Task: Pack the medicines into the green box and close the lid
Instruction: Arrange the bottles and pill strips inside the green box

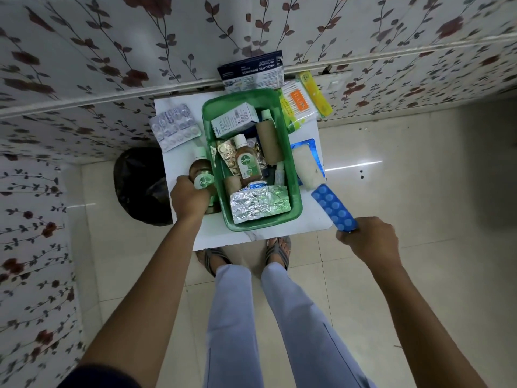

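Observation:
The green box (296,191) stands open on a small white table (251,236), holding a small Dettol bottle (245,163), a white carton (235,120), a silver foil strip (258,204), brown tubes and more strips. My left hand (188,198) grips a larger Dettol bottle (201,175) just left of the box's wall. My right hand (369,239) holds a blue blister strip (334,207) by its lower end, off the table's right front corner. I see no lid.
Silver blister strips (174,127) lie left of the box. A dark blue dressings carton (251,71), cotton buds pack (298,106) and yellow pack (314,93) sit behind it; a white gauze pack (307,166) lies right. A black bin (140,186) stands left of the table.

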